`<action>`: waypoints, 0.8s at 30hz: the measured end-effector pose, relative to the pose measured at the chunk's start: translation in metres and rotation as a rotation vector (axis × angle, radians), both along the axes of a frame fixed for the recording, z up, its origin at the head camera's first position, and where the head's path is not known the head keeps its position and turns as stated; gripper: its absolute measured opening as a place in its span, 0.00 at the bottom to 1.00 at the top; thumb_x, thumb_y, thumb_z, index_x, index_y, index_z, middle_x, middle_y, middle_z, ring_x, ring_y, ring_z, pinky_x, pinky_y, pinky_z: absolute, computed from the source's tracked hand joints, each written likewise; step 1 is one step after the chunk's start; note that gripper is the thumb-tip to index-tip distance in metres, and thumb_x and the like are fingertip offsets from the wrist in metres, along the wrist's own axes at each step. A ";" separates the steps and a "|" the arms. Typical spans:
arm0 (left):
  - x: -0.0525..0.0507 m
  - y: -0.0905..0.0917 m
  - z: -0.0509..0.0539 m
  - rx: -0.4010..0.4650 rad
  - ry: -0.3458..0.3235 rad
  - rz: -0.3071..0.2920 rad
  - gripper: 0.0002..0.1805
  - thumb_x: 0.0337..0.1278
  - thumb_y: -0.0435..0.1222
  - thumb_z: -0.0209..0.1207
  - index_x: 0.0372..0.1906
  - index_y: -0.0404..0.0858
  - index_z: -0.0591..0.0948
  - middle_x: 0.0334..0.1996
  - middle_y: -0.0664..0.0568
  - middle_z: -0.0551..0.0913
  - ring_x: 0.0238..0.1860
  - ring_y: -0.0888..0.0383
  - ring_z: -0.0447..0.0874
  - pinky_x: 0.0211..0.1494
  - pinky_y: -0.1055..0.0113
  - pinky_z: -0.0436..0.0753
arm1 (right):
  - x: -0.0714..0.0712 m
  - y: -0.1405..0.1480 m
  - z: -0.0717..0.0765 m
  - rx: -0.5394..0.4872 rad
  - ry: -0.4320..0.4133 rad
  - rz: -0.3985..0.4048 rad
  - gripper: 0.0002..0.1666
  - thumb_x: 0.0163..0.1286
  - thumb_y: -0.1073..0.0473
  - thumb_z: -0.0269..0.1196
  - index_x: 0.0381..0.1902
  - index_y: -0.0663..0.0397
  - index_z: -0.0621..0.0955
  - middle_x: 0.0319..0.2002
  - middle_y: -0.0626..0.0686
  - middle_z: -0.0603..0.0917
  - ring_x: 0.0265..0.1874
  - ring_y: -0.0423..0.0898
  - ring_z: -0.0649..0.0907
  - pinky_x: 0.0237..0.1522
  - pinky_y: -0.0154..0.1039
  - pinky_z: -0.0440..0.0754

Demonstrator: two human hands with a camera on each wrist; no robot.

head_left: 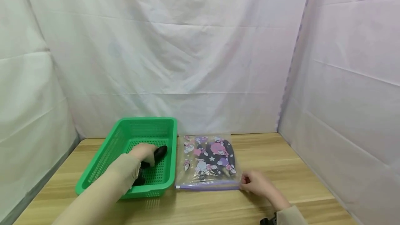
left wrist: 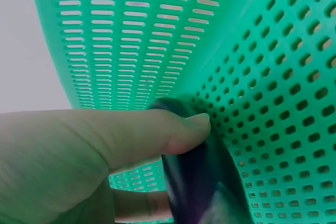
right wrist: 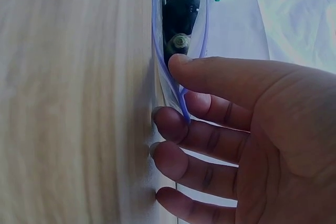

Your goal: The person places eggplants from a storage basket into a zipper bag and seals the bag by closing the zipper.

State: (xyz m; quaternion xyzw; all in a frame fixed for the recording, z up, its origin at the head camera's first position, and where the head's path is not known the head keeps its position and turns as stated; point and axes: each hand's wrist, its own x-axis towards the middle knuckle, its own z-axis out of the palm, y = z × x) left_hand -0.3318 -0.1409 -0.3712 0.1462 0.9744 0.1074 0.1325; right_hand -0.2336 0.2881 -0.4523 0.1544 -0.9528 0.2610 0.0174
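Observation:
Inside the green basket [head_left: 147,191], my left hand [head_left: 144,152] grips a dark purple eggplant [left wrist: 197,187]; the thumb lies across it in the left wrist view. The eggplant's rounded end [head_left: 160,152] shows beyond the fingers in the head view. My right hand [head_left: 257,183] pinches the right corner of a clear zip bag [head_left: 207,155] with cartoon prints and a purple zip edge. Through its parted mouth, the right wrist view shows dark eggplants [right wrist: 181,11], one with its stem end outward. How many lie inside I cannot tell.
The basket stands left of the bag on a wooden table [head_left: 281,159], its walls slotted and rim raised. White cloth [head_left: 187,61] hangs behind and on both sides. A white slider [head_left: 177,186] sits at the zip's left end. A black device [head_left: 268,221] is at the right wrist.

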 end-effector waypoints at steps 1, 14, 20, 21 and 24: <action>0.000 -0.001 0.001 -0.007 0.011 -0.005 0.35 0.50 0.31 0.69 0.67 0.35 0.71 0.60 0.36 0.74 0.54 0.38 0.74 0.44 0.50 0.78 | 0.000 0.000 0.000 0.010 0.004 0.000 0.14 0.55 0.56 0.71 0.21 0.45 0.74 0.17 0.39 0.72 0.17 0.35 0.70 0.22 0.34 0.68; 0.003 -0.001 0.000 0.010 0.066 -0.023 0.31 0.53 0.31 0.67 0.64 0.32 0.73 0.60 0.36 0.74 0.57 0.34 0.72 0.41 0.52 0.78 | 0.004 0.001 -0.002 -0.007 0.004 0.020 0.14 0.56 0.56 0.71 0.21 0.46 0.74 0.15 0.39 0.72 0.15 0.35 0.71 0.21 0.34 0.68; 0.004 -0.007 0.003 0.049 0.103 -0.050 0.30 0.52 0.32 0.68 0.62 0.30 0.74 0.57 0.35 0.75 0.55 0.34 0.74 0.44 0.48 0.79 | 0.003 0.001 -0.002 -0.007 -0.001 0.010 0.14 0.56 0.57 0.70 0.21 0.46 0.74 0.16 0.39 0.72 0.15 0.35 0.71 0.21 0.34 0.68; 0.005 -0.008 0.004 0.059 0.108 -0.051 0.30 0.52 0.32 0.68 0.61 0.30 0.75 0.57 0.35 0.76 0.54 0.34 0.74 0.45 0.47 0.79 | 0.002 0.001 -0.002 -0.011 -0.003 0.010 0.14 0.56 0.57 0.70 0.21 0.46 0.74 0.17 0.40 0.72 0.15 0.36 0.71 0.20 0.34 0.69; 0.006 -0.009 0.005 0.080 0.115 -0.055 0.28 0.52 0.32 0.67 0.60 0.29 0.75 0.54 0.35 0.77 0.50 0.38 0.77 0.42 0.49 0.79 | 0.001 0.000 -0.002 -0.014 -0.012 0.008 0.14 0.56 0.57 0.70 0.22 0.46 0.74 0.17 0.40 0.73 0.16 0.36 0.71 0.20 0.34 0.69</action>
